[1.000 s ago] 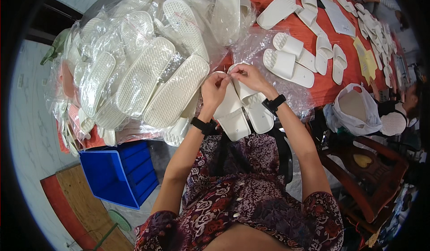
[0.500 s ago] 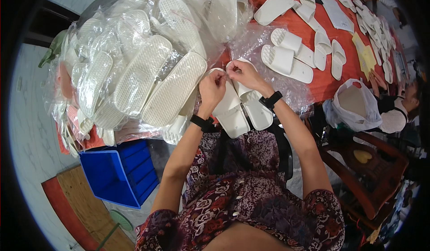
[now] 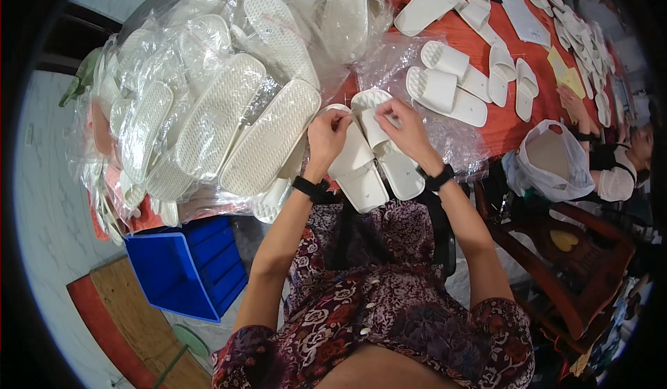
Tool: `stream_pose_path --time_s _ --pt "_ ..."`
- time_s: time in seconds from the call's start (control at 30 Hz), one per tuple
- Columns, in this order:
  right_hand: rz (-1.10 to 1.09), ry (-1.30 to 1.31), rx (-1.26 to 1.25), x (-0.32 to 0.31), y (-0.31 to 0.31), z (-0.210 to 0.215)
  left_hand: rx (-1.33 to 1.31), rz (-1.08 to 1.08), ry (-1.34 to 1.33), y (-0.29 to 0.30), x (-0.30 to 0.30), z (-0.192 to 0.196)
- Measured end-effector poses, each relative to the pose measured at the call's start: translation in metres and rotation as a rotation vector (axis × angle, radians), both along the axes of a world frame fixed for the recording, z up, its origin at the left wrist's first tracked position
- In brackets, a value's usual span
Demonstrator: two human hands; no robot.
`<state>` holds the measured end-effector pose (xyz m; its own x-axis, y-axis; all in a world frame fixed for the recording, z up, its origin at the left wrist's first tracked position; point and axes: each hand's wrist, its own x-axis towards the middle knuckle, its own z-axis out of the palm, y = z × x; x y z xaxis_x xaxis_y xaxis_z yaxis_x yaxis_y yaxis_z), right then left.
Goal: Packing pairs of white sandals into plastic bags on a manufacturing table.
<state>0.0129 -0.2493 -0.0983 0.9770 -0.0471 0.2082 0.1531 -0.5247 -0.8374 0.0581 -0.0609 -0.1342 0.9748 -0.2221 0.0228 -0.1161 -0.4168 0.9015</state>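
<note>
A pair of white slide slippers lies in front of me, the left slipper (image 3: 363, 189) beside the right slipper (image 3: 403, 174), near the table's front edge. My left hand (image 3: 329, 137) is closed in a pinch over the far end of the left slipper. Above the right slipper's strap, my right hand (image 3: 406, 133) also has its thumb and fingers pinched together. Anything between the fingertips is too small to make out. The hands are a short gap apart. Clear plastic bags holding white slippers (image 3: 272, 137) are heaped next to my left hand.
More white slippers (image 3: 458, 104) lie on the red table (image 3: 497, 135) to the right, with paper (image 3: 521, 17) and a yellow sheet (image 3: 566, 76) beyond. A co-worker's hand (image 3: 573, 104) is near that sheet. A blue crate (image 3: 184, 271) stands low left; a wooden chair (image 3: 570, 271) stands right.
My right hand has moved right and slightly nearer me, away from my left hand, uncovering the right slipper's far end. My left hand has barely moved. The co-worker's hand has shifted up and left.
</note>
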Motion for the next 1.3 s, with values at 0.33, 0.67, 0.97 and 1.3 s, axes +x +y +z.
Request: stream_pose_path --time_s 0.33,0.67,0.97,1.3 --pt "0.051 0.271 -0.233 -0.093 0.021 -0.014 -0.002 0.016 -0.043 0.003 0.002 -0.008" --pt "-0.147 0.171 -0.376 -0.1 0.046 -0.039 -0.049 0.015 -0.06 0.008 -0.001 -0.011" --pt "-0.186 0.139 -0.389 -0.111 0.023 -0.019 0.259 -0.311 -0.575 -0.015 -0.062 0.027" --pt "-0.157 0.108 -0.332 -0.114 0.018 -0.007 0.359 -0.511 -0.597 -0.023 -0.073 0.002"
